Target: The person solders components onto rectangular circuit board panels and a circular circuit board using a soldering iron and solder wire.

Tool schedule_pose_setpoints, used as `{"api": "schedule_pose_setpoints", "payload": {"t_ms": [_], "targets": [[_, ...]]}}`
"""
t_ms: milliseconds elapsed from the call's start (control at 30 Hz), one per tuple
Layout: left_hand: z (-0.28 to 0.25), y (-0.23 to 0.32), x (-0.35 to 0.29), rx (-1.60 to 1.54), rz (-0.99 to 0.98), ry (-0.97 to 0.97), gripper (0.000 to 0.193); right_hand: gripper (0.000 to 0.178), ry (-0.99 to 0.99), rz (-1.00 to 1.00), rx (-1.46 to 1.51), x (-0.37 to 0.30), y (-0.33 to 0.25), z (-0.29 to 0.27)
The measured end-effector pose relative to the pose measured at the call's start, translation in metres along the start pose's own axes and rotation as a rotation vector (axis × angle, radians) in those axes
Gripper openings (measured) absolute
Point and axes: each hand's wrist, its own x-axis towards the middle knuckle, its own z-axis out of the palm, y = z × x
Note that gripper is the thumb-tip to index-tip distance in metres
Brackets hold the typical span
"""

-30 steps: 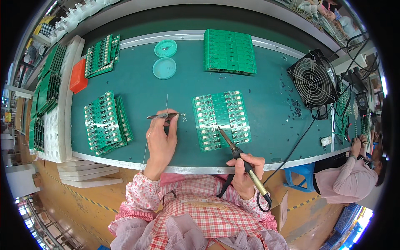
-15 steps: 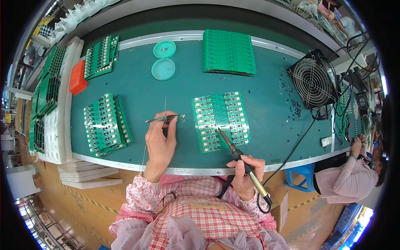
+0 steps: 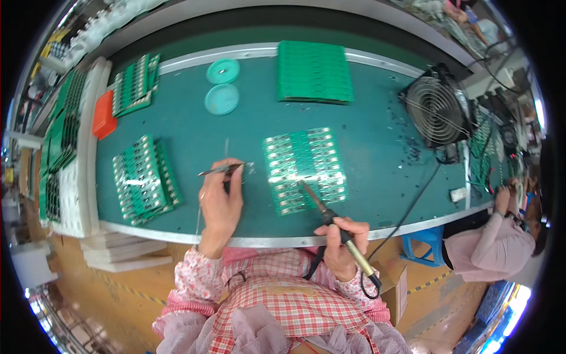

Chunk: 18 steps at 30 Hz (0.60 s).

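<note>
A green circuit board panel (image 3: 304, 159) with rows of small parts lies flat in front of me. My right hand (image 3: 346, 245) is closed around the handle of a soldering iron (image 3: 328, 217), whose tip points at the middle of the panel; whether it touches cannot be made out. To the left of the panel, my left hand (image 3: 221, 206) grips dark metal tweezers (image 3: 220, 170) between thumb and fingers. A thin solder wire (image 3: 198, 219) also runs through that hand, its end standing up past the fingers. Tiny pale pieces (image 3: 250, 167) lie just beyond the tweezers' tip.
Populated boards (image 3: 144, 180) lie stacked at left, more (image 3: 135, 85) behind them by an orange box (image 3: 105, 115). Two round teal dishes (image 3: 221, 99) and a bare-board stack (image 3: 314, 74) stand at the back. Right are a fan (image 3: 437, 111), scattered black bits (image 3: 411, 150) and a seated co-worker (image 3: 492, 245).
The whole view has shifted slightly and blurred, so the bench things appear a little further left. Both hands keep their holds, and the iron's tip stays over the same part of the panel.
</note>
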Motion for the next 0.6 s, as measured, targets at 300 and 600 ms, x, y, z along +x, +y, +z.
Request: {"api": "schedule_pose_setpoints", "payload": {"t_ms": [300, 600], "targets": [[-0.020, -0.010, -0.015, -0.063, -0.052, -0.019, 0.007, 0.033, -0.073, -0.177, -0.165, 0.000, -0.002, 0.009], [-0.017, 0.018, -0.020, -0.175, -0.051, -0.142, 0.008, 0.057, -0.221, -0.270, -0.729, 0.026, -0.002, 0.006]]}}
